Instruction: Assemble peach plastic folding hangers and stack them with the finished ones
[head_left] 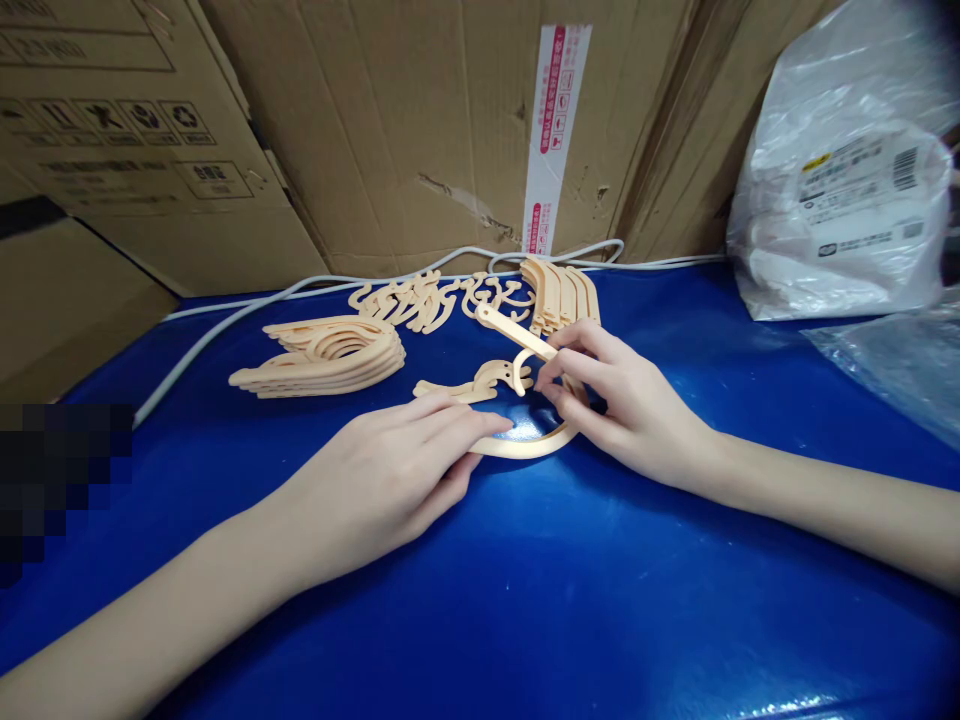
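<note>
A beige plastic clothes hanger (525,448) with a curved lower bar is held between my two hands, close above the blue table. My left hand (405,465) grips the bar's left end, thumb below and fingers on top. At the right side of the hanger, my right hand (622,390) has its fingers pinched round the joint. A straight arm with a round end (514,328) and a small curved hook (521,370) stick out from those fingers to the left. Just behind my left fingertips lies a beige piece with holes (491,378); my hand partly hides it.
Stacked curved beige pieces (322,360) lie at left, another stack (562,295) at back right. Loose hooks (420,300) are piled between them. A white cable (300,288) runs along cardboard boxes (420,130) behind. A plastic bag (840,200) sits at the right.
</note>
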